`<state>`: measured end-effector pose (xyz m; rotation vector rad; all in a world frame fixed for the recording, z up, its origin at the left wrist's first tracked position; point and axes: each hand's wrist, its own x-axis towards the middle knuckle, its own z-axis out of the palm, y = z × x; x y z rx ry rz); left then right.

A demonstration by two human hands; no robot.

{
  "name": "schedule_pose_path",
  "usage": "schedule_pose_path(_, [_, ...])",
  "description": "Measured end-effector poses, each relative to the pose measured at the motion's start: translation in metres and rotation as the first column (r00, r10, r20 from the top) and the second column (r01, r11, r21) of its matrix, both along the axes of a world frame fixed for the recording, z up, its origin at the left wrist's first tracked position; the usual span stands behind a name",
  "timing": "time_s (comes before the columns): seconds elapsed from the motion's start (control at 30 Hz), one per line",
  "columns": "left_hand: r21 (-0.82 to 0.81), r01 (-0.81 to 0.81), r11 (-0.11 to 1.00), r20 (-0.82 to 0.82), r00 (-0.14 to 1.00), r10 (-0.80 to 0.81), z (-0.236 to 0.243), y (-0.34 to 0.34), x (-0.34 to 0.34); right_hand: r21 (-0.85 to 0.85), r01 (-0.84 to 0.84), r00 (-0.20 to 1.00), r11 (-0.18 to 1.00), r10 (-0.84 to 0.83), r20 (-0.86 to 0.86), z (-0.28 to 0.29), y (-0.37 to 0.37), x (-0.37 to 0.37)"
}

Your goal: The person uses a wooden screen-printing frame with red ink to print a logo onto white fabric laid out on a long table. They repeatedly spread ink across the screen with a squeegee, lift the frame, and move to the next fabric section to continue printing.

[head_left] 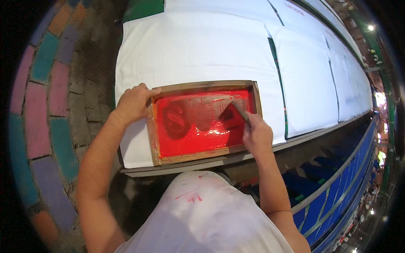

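A wooden-framed printing screen [206,84] lies flat on a white cloth [190,46] in front of me. Wet red ink [190,145] coats its mesh, with darker, thinner patches at the left and upper middle, one showing a curved letter-like shape. My left hand [134,104] grips the frame at its far left corner, thumb along the top bar. In my right hand [258,135] is a squeegee [241,112], held tilted at the screen's right side, its blade against the inked mesh. My fingers partly hide the squeegee's near end.
More white cloths [306,80] lie side by side along the long table to the right, over a green surface [144,9]. The table's near edge [177,165] runs just before my body. Blue panels [337,194] stand at right; painted paving [37,120] is at left.
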<state>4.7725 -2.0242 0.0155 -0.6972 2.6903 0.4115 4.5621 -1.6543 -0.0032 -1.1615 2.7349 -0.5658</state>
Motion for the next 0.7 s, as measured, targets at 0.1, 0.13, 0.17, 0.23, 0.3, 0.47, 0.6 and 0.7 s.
schedule_pose_path(0.1, [-0.002, 0.026, 1.0, -0.033, 0.999, -0.026, -0.002, -0.003, 0.001, 0.056, 0.248, 0.958, 0.967, -0.236, -0.16, -0.012, -0.011, 0.0])
schedule_pose_path(0.13, [0.0, 0.038, 0.999, -0.034, 0.999, -0.038, -0.004, -0.005, 0.001, 0.056, 0.289, 0.948, 0.956, -0.278, -0.152, -0.014, -0.014, 0.0])
schedule_pose_path(0.17, [0.002, 0.05, 0.999, -0.035, 0.998, -0.05, -0.004, -0.006, -0.001, 0.056, 0.33, 0.937, 0.942, -0.319, -0.144, -0.016, -0.018, 0.001])
schedule_pose_path(0.23, [0.002, 0.072, 0.997, -0.035, 0.997, -0.072, -0.002, -0.007, 0.001, 0.06, 0.373, 0.922, 0.926, -0.363, -0.137, -0.019, -0.026, 0.006])
schedule_pose_path(0.3, [-0.001, 0.1, 0.995, -0.032, 0.994, -0.1, -0.001, -0.01, 0.004, 0.071, 0.386, 0.917, 0.92, -0.374, -0.14, -0.022, -0.036, 0.014])
schedule_pose_path(0.47, [-0.021, 0.15, 0.988, -0.081, 0.985, -0.151, -0.008, -0.016, 0.008, 0.048, 0.326, 0.938, 0.944, -0.317, -0.137, -0.024, -0.062, 0.046])
schedule_pose_path(0.6, [-0.041, 0.193, 0.98, -0.104, 0.975, -0.197, -0.011, -0.02, 0.01, -0.008, 0.227, 0.963, 0.974, -0.226, -0.146, -0.028, -0.091, 0.078])
schedule_pose_path(0.7, [-0.024, 0.175, 0.984, -0.102, 0.979, -0.176, -0.016, -0.024, 0.01, 0.013, 0.147, 0.978, 0.989, -0.143, -0.153, -0.023, -0.12, 0.107])
